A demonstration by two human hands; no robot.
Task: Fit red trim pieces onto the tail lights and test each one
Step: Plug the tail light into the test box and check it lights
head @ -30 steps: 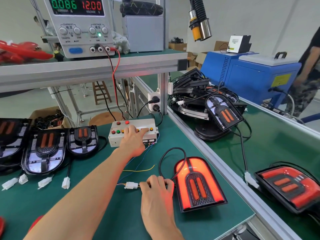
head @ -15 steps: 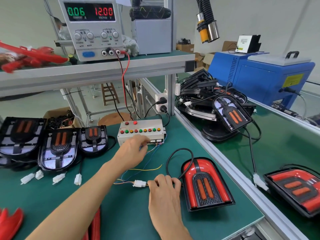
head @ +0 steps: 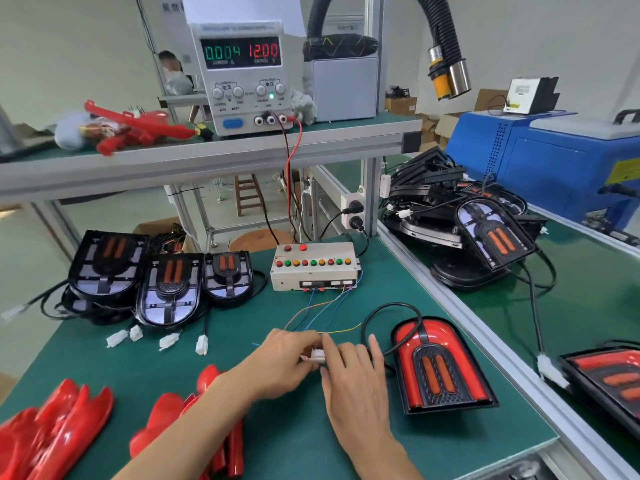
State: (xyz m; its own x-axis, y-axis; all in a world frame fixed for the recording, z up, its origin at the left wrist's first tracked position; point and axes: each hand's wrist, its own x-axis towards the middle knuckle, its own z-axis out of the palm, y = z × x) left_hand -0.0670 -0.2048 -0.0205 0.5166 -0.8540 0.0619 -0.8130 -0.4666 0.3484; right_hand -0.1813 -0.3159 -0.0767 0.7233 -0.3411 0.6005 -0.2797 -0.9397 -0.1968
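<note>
A tail light with red trim (head: 438, 365) lies unlit on the green bench at the right. Its black cable loops back to a white connector (head: 317, 355). My left hand (head: 284, 358) and my right hand (head: 353, 372) both pinch that connector from either side. Thin coloured wires run from it to the white test box (head: 315, 266) with its row of coloured buttons. Three tail lights without trim (head: 166, 282) sit at the left. Loose red trim pieces (head: 62, 424) lie at the near left.
A power supply (head: 242, 77) reading 12.00 V stands on the shelf above. A heap of tail lights (head: 464, 223) sits right of the bench rail, another red tail light (head: 609, 375) at the far right. White loose plugs (head: 166, 339) lie ahead of the untrimmed lights.
The tail light has gone dark. My left hand left the test box buttons and came down to the connector beside my right hand. The current reading fell.
</note>
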